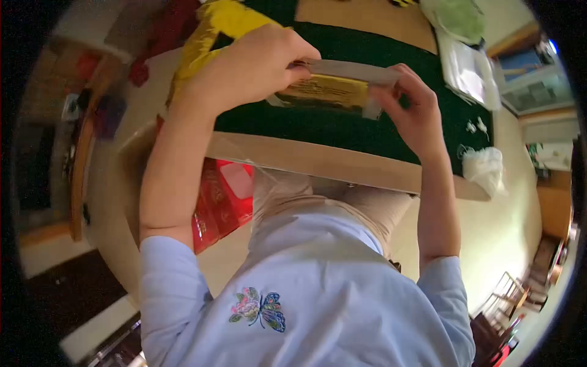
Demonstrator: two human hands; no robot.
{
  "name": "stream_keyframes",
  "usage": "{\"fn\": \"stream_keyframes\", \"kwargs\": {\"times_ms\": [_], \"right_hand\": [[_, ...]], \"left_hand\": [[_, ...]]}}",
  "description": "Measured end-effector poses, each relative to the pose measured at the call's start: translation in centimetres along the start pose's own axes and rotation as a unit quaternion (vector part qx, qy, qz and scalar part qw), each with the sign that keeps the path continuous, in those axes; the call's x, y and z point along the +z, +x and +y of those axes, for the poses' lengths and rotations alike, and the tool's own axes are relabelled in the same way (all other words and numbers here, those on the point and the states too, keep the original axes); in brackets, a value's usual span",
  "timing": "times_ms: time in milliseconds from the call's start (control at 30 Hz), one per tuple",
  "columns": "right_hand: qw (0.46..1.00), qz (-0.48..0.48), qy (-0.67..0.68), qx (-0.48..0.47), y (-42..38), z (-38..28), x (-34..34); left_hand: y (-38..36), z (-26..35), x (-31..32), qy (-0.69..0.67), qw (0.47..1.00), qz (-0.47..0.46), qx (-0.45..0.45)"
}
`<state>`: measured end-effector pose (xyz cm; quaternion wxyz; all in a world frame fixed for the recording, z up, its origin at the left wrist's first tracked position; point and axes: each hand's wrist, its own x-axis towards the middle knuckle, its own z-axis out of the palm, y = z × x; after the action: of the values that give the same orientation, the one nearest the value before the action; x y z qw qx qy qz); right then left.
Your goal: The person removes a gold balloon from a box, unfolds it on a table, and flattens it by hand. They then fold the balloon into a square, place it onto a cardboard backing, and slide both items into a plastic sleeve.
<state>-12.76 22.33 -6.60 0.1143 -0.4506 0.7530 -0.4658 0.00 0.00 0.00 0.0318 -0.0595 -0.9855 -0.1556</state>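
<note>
My left hand (pixel 263 64) is closed, thumb and fingers pinching the left end of a pale greyish strip (pixel 351 69). At the strip's other end, my right hand (pixel 411 101) is pinched shut too, so the strip stretches between both hands. Directly below it is a flat, shiny gold rectangular piece (pixel 336 92) with dark print-like lines and pale see-through edges. The gold piece overlaps the dark green table cover (pixel 293 128) in this view. My fingers hide parts of the strip's ends, and the gold piece is slightly blurred.
Crumpled yellow material (pixel 235 21) lies left of the cover, and a cardboard sheet (pixel 367 21) at the back. Clear plastic packaging (pixel 468 70), small white pieces (pixel 482 126) and a white plastic bag (pixel 483 168) are on the right. A red bag (pixel 223 208) is below the table edge.
</note>
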Motion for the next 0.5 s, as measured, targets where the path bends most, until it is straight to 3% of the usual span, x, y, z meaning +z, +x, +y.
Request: {"fn": "stream_keyframes", "kwargs": {"times_ms": [67, 200, 300, 333, 400, 467, 500], "right_hand": [[0.995, 0.015, 0.004, -0.101, 0.6, -2.3, -0.1], [0.958, -0.044, -0.057, -0.278, 3.4, -9.0, 5.8], [0.939, -0.151, -0.206, -0.232, 4.5, -12.7, 10.4], [0.950, -0.144, -0.174, -0.216, 4.6, -13.3, 11.4], [0.969, -0.131, -0.106, -0.183, 4.7, -14.5, 13.7], [0.972, -0.085, 0.103, -0.194, 4.5, -14.2, 17.2], [0.957, -0.060, 0.205, -0.194, 4.2, -13.8, 19.1]], "left_hand": [[-1.8, 0.9, -2.0, 0.063, 0.998, -0.006, -0.023], [-10.0, 1.3, -5.0, 0.175, 0.964, -0.056, -0.194], [-15.6, 1.6, -5.6, 0.301, 0.929, 0.200, -0.075], [-18.0, 2.7, -6.1, 0.328, 0.895, 0.231, -0.193], [-25.1, 1.7, -6.0, 0.304, 0.841, 0.400, -0.199], [-31.9, 1.7, -3.6, 0.165, 0.788, 0.302, -0.511], [-33.9, 1.7, -1.3, 0.104, 0.782, 0.222, -0.574]]}}
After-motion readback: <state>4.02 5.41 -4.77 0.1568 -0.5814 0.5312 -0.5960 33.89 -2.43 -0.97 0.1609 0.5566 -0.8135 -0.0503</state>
